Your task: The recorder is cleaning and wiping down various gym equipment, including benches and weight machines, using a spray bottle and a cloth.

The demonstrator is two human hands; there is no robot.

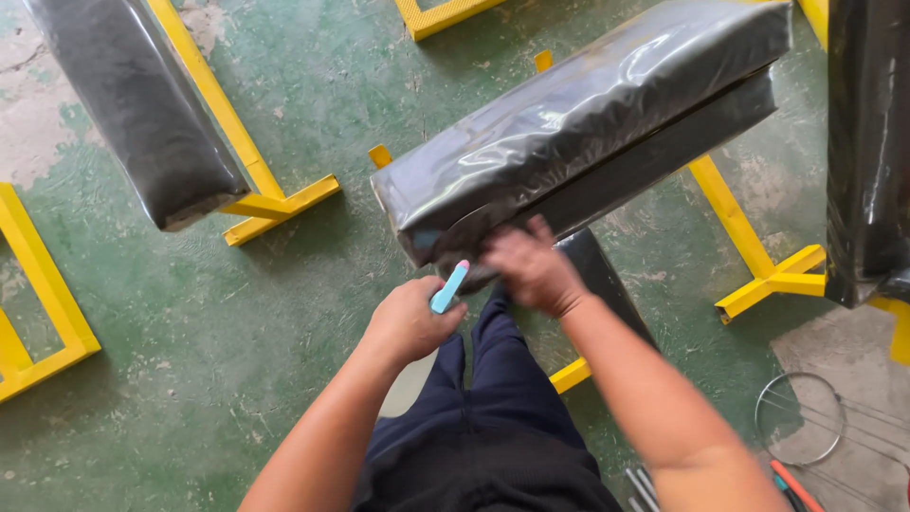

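Note:
A long black cushion wrapped in glossy plastic film (588,123) lies across a yellow metal stand in the middle of the view. My left hand (408,318) is closed around a light blue utility knife with a pink tip (449,287), held just below the cushion's near end. My right hand (531,268) presses on the film at that same near end, fingers spread over the wrap. The knife's tip points up toward the cushion's lower corner.
Another wrapped black cushion (133,104) rests on a yellow frame (256,180) at upper left, and a third (867,142) at the right edge. A wire ring (799,419) and some tools lie on the green floor (190,341) at lower right. My dark trousers fill the bottom centre.

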